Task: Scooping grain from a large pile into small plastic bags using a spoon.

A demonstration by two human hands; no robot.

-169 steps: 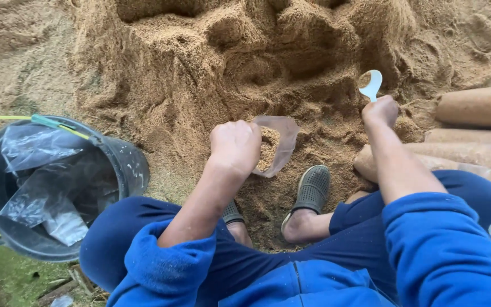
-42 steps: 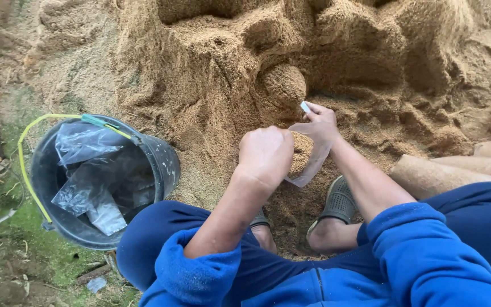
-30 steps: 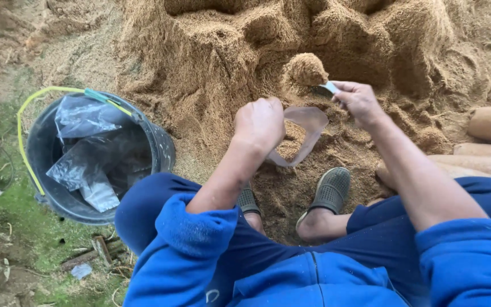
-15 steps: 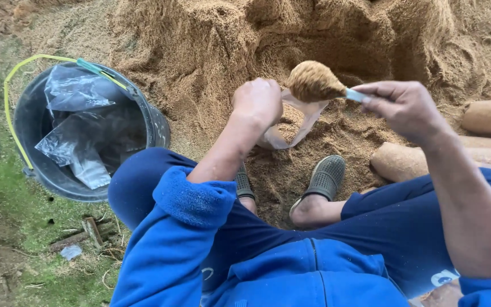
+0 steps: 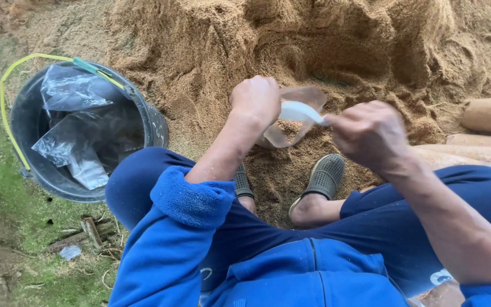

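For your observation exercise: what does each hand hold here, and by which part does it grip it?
The left hand holds a clear plastic bag by its open top edge. The right hand holds a white scoop by its handle end, over the bag's mouth.

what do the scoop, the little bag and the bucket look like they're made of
The scoop in the right hand looks like smooth, pale plastic with a slight sheen. The bag held by the left hand seems to be thin clear plastic film, since the brown fill shows through it. The bucket looks like dull black plastic or rubber; its handle appears to have a yellow-green coating.
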